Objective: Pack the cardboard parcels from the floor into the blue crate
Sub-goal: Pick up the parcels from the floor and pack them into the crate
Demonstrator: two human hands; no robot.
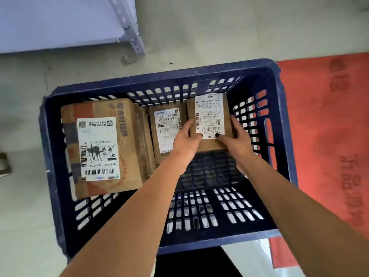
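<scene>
Inside the blue crate (pixel 279 116), against its left wall, the large printed parcel (pixel 127 140) already lies flat with its label up, and just right of it a smaller labelled parcel (pixel 169 132) sits against the crate's far wall. Right of that again, the parcel in hand (pixel 209 116) is held between both hands: the left hand (pixel 184 141) grips its left edge with the thumb on top and the fingers curled under, and the right hand (pixel 237 140) holds its right edge and near corner, thumb pressed on the label. So the box sits between the two palms and beyond the wrists, towards the crate's far wall, its left side close to the middle parcel (whether it already rests on the crate floor I cannot tell). To finish this step well, I would keep it level, slide it snug against the middle parcel and back to the far wall, and let go only once it lies flat, leaving the open mesh nearer the crate's front wall free for more. The crate's right wall stands a little apart from the box, with a red mat (pixel 329 126) on the floor beyond it.
</scene>
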